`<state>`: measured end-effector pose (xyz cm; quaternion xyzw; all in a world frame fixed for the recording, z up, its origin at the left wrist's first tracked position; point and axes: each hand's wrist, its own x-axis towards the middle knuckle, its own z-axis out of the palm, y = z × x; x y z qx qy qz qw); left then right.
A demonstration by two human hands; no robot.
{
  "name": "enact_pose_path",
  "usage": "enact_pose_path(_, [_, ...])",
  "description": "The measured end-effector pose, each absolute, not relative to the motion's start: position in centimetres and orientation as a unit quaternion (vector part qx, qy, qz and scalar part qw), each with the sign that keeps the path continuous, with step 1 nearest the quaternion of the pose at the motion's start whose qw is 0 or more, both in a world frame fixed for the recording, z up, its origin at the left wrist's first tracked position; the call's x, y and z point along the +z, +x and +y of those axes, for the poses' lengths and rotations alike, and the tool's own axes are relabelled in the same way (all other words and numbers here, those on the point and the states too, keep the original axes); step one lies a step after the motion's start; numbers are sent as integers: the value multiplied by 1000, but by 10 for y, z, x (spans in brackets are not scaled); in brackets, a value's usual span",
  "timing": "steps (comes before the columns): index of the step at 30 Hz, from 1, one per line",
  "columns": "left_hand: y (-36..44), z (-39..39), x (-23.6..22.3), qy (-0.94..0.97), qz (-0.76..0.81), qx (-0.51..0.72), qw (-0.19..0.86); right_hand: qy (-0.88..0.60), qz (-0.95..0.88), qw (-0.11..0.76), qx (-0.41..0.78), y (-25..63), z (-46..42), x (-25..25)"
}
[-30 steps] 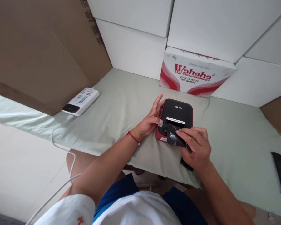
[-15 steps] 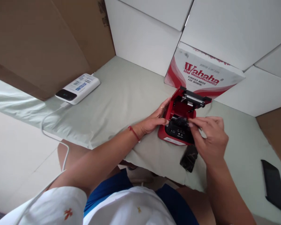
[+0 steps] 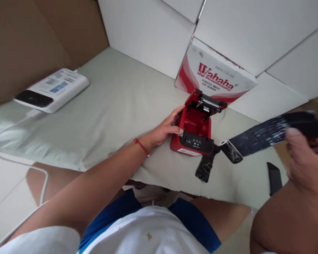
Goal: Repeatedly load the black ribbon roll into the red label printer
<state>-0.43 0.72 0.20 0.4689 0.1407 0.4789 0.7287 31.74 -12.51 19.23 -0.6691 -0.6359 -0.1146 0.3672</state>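
A red printer (image 3: pixel 192 123) sits on the pale green cloth, its lid (image 3: pixel 208 102) raised and its red paper bay showing. My left hand (image 3: pixel 167 128) grips the printer's left side, thumb over the front corner and fingers behind. Off to the right, my right hand (image 3: pixel 306 155) is closed on the end of a black-printed paper strip. The strip stretches to a small paper roll (image 3: pixel 231 151) with a pale core, just right of the printer. Some of my right fingers are cut off by the frame edge. Another black strip (image 3: pixel 204 168) hangs down by the printer's front right.
A white power bank (image 3: pixel 53 91) with a cable (image 3: pixel 23 162) lies at the left. Behind the printer stands a Wahaha carton (image 3: pixel 214 74) against white panels. A black phone-like slab (image 3: pixel 274 179) rests at the right, and brown cardboard (image 3: pixel 55 31) stands at the left.
My right hand has moved from the printer bay far to the right, drawing out the black paper strip and roll. The bay now shows its bare red inside. My left hand stays on the printer.
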Motion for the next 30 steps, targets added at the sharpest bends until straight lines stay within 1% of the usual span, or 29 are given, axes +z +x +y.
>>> enact_pose_path(3, [-4,8,1,476,133,487,720,-746,-556,343,-130,336,-142,185])
enact_pose_path(5, [-4,8,1,478,132,489,718,-743,-587,299,-118,342,-155,173])
enact_pose_path(7, [-4,8,2,479,135,486,718,-705,-653,257,-101,346,-167,161])
enact_pose_path(9, [-5,8,4,479,140,482,720,-654,-730,196,-10,346,-175,153])
enact_pose_path(11, [-5,8,6,478,144,480,721,-613,-770,121,130,342,-178,150])
enact_pose_path(12, [-6,8,6,478,147,481,720,-603,-771,97,181,339,-176,149])
enact_pose_path(13, [-6,8,7,480,149,480,719,-602,-764,92,210,335,-173,148])
enact_pose_path(15, [-7,8,7,485,153,478,716,-620,-746,138,200,326,-160,141])
enact_pose_path(17, [-7,9,8,488,154,478,714,-638,-733,188,140,318,-143,125])
enact_pose_path(18, [-7,9,7,487,154,479,714,-645,-732,193,109,315,-134,115])
enact_pose_path(21, [-6,10,6,478,154,482,718,-657,-736,157,48,309,-110,84])
enact_pose_path(24, [-4,10,3,478,148,481,720,-668,-732,128,30,309,-94,65])
enact_pose_path(27, [-4,11,2,483,139,481,718,-675,-731,90,34,309,-81,61])
enact_pose_path(30, [-3,10,2,481,141,484,718,-667,-741,36,70,307,-76,76])
